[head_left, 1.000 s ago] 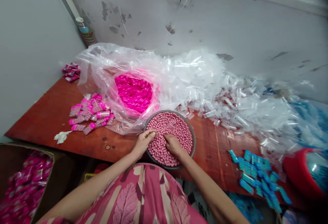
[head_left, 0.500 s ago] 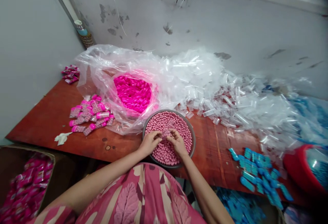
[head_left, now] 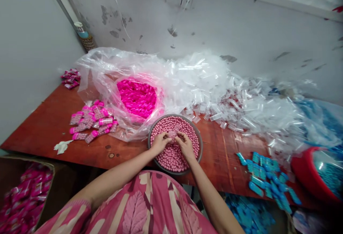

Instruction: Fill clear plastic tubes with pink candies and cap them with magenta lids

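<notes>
A grey bowl (head_left: 200,144) full of pink beads (head_left: 171,159) stands at the table's front edge. Over the beads, my left hand (head_left: 161,143) and my right hand (head_left: 185,147) nearly meet at the fingertips. Both are closed on a small clear container (head_left: 173,134), seen only in part between the fingers. Behind the bowl lies an open plastic bag (head_left: 107,62) of bright pink caps (head_left: 138,98). Clear empty containers (head_left: 214,109) are heaped to the bowl's right. Bead-filled containers with pink caps (head_left: 92,119) lie to the left.
Blue-capped containers (head_left: 265,173) lie on the wooden table (head_left: 214,159) at the right, beside a red bucket (head_left: 305,169). A cardboard box (head_left: 48,198) of pink packets is at the lower left. White tissue (head_left: 62,147) lies near the left front edge.
The view has shifted slightly, moving the table's contents a little leftward in the picture. My hands stay over the bowl, with the clear container now lower and flatter between the fingertips.
</notes>
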Demonstrator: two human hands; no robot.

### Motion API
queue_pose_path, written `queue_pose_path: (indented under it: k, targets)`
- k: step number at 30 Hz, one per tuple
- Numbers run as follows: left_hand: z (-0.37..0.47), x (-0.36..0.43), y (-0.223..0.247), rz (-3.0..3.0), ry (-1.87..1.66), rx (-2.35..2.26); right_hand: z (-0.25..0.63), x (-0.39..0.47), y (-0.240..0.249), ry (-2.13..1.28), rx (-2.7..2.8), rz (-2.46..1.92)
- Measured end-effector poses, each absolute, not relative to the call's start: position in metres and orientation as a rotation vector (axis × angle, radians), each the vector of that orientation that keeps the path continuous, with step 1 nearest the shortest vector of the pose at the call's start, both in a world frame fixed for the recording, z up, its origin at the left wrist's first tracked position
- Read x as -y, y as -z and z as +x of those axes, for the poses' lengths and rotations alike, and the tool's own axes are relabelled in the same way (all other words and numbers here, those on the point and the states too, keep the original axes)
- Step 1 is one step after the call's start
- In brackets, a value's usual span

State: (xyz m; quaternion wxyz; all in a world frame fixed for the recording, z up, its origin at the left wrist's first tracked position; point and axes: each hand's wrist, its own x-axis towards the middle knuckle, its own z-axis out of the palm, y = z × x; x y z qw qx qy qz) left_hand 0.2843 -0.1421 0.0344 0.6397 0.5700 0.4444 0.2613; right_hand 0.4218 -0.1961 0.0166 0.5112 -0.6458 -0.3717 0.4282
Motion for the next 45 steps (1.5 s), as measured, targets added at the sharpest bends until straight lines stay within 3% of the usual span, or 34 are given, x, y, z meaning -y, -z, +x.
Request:
queue_pose_path:
  k: [5,18,26,33,39,45]
  targets:
    - [0.279,0.14,-0.03,1.129,-0.613,-0.983,0.431,0.197,-0.026,-0.855,1.169,-1.677]
    - [0.249,0.126,-0.049,1.092,-0.646,-0.698,0.423,0.178,-0.074,-0.814,1.67,-1.567]
    - [0.228,0.135,-0.045,1.139,-0.632,-0.798,0.418,0.213,-0.032,-0.874,1.934,-2.062]
    - [0.232,0.146,-0.043,1.18,-0.603,-0.802,0.413,0.219,-0.027,-0.893,1.817,-2.035]
    - [0.236,0.152,-0.049,1.458,-0.613,-0.792,0.419,0.214,-0.068,-0.856,1.368,-1.797]
    - [0.237,0.157,-0.06,1.504,-0.661,-0.764,0.398,0.204,-0.095,-0.853,1.546,-1.631]
